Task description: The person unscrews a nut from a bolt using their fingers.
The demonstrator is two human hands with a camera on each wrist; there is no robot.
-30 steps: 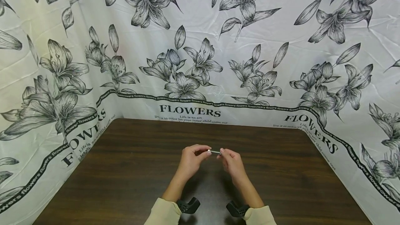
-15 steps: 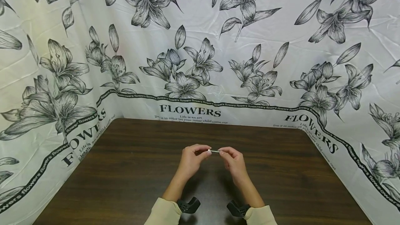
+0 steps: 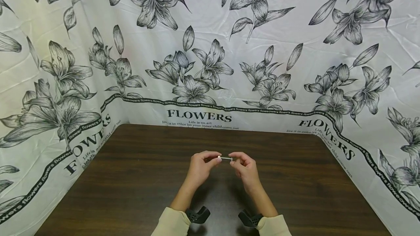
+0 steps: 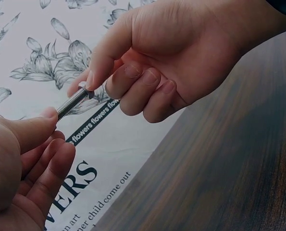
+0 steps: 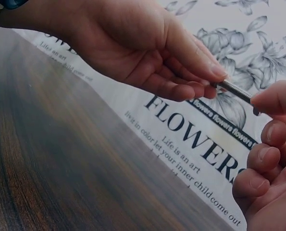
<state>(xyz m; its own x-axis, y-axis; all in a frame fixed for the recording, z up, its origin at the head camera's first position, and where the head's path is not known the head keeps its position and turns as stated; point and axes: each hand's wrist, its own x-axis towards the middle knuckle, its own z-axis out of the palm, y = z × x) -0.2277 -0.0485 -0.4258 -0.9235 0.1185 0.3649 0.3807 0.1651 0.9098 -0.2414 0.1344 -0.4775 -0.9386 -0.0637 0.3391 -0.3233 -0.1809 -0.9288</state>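
Above the table, a threaded metal bolt lies nearly level between both hands. The left hand pinches its left end between thumb and fingers, which hide that end. At the other end sits a wider hexagonal piece; whether it is the bolt's head or a nut I cannot tell. The right hand has its thumb and index finger at this piece, the thumb touching it in the left wrist view. Its other fingers curl toward the palm. Bare thread shows between the two hands in the right wrist view.
A dark wood-grain table extends under the hands. White cloth printed with flowers and lettering encloses its back and sides. Black wrist devices sit by the pale sleeves.
The right hand's thumb and index finger have shifted and parted slightly, so the bolt's right end shows between them. The left hand holds its place.
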